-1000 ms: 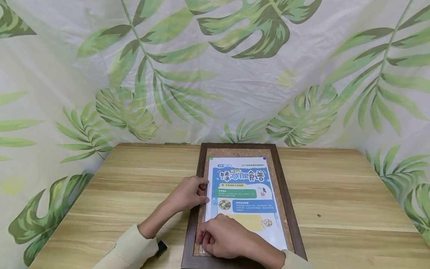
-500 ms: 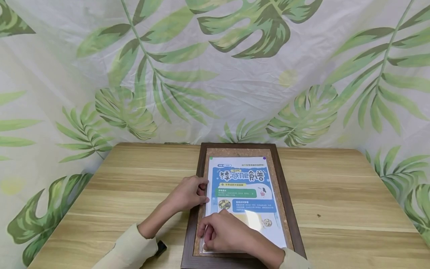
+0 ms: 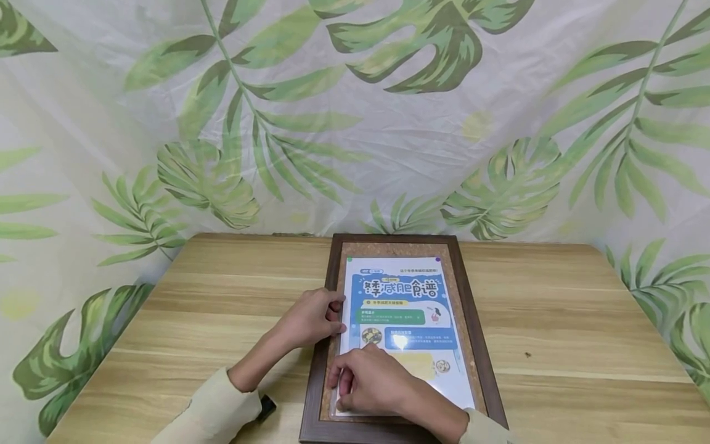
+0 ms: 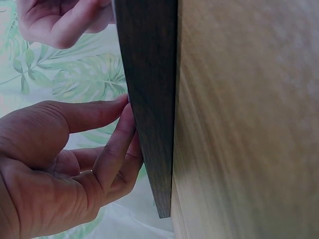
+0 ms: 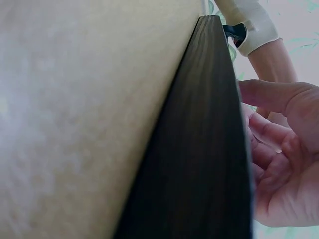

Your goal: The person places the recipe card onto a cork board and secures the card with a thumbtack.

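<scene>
A printed sheet (image 3: 410,394) in a clear glossy cover lies on a cork board (image 3: 394,250) with a dark wooden frame (image 3: 484,370). A green pin (image 3: 349,259) sits at its top left corner and a purple pin (image 3: 438,259) at its top right. My left hand (image 3: 310,317) rests at the sheet's left edge, thumb and forefinger spread apart. At the lower left corner is my right hand (image 3: 377,382), thumb tip down on the sheet, other fingers bent. Whether something small lies under its fingertips is hidden, as the frame side (image 5: 204,124) blocks the right wrist view.
The board stands on a wood-grain table (image 3: 566,308), its far end near a leaf-patterned cloth backdrop (image 3: 399,154). A small black object (image 3: 267,408) shows beside my left sleeve (image 3: 216,407). A small dark spot (image 3: 527,354) marks the table on the right.
My right hand has shifted slightly up at the lower left corner, its thumb now more apart from the forefinger. A bright glare has appeared on the sheet and moved up. The left hand stays.
</scene>
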Motion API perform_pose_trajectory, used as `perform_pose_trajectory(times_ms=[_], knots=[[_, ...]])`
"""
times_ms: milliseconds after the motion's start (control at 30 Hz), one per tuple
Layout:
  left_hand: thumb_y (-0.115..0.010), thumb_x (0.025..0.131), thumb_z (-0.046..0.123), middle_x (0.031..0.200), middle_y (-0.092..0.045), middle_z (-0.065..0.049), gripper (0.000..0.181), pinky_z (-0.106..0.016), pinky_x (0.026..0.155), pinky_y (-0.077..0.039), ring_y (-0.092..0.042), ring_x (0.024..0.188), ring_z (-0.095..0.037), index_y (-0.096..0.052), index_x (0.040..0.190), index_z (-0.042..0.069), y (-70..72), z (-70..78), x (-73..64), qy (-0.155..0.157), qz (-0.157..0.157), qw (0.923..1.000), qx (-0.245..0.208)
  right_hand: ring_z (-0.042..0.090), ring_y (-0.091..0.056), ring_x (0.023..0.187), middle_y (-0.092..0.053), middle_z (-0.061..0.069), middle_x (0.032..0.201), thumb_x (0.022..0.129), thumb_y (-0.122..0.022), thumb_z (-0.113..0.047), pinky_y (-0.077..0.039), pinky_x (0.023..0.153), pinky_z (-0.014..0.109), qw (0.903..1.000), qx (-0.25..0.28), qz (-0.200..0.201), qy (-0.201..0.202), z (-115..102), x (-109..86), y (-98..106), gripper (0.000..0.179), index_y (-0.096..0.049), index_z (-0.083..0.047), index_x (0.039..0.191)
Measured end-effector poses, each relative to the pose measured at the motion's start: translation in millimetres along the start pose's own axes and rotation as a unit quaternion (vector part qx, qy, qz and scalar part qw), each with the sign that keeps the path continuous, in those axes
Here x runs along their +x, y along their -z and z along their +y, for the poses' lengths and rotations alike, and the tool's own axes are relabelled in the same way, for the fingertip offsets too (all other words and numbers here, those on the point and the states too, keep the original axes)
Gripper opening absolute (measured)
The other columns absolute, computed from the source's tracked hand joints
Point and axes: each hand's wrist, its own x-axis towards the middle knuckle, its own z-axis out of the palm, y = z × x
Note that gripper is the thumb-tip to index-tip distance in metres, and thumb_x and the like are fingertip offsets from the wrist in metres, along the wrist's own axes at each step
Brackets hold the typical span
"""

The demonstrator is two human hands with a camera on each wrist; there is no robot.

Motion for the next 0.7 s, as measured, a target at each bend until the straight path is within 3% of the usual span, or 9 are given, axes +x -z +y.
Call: perform_pose_trajectory(times_ms=[467, 700], knots=[[-0.089, 0.084, 0.0, 0.095, -0.071, -0.007, 0.052, -0.028, 0.072, -0.055, -0.063, 0.082, -0.013, -0.071, 0.132, -0.009, -0.4, -0.1, -1.0, 0.002, 0.003, 1.0, -0.008, -0.012, -0.054, 0.061, -0.064, -0.022, 0.071, 0.084, -0.086, -0.01, -0.045, 0.062, 0.011, 0.9989, -0.031, -0.015, 0.033, 0.0, -2.7, -1.1, 0.019, -0.077, -0.025, 0.092], [-0.09, 0.084, 0.002, 0.098, -0.071, -0.008, 0.052, -0.029, 0.073, -0.056, -0.064, 0.083, -0.012, -0.071, 0.131, -0.008, -0.6, -0.6, -0.5, -0.005, 0.006, 1.0, -0.006, -0.011, -0.053, 0.063, -0.063, -0.022, 0.072, 0.085, -0.084, -0.012, -0.045, 0.061, 0.013, 0.9993, -0.029, -0.01, 0.023, 3.6, -9.1, 5.2, 0.016, -0.077, -0.025, 0.092]])
